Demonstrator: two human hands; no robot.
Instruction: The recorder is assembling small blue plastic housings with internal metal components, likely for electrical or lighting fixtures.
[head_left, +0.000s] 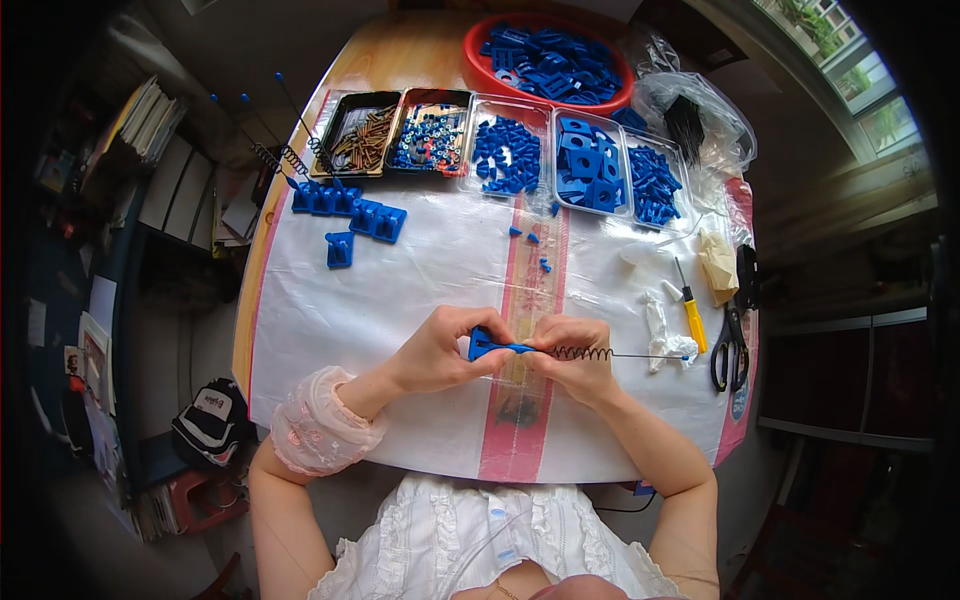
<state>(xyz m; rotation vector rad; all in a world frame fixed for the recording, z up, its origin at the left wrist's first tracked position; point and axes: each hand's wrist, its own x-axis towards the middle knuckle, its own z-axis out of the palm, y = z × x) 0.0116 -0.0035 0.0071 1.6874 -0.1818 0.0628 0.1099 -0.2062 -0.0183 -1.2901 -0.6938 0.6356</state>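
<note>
Spring rod [590, 353] lies level, tip pointing right; left hand [440, 350] pinches its blue end, right hand [570, 350] pinches the coil

I see a glossy blue plastic piece [487, 345] and a dark coiled metal spring [582, 353] — wire-thin. The surface [420, 270] wears a slick white plastic sheet over bare wood; the trays [505, 155] look like clear plastic — shiny.

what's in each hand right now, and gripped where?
Left hand pinches a small blue plastic piece at its block end. Right hand holds the dark coil spring near its left end; its straight wire sticks out right.
</note>
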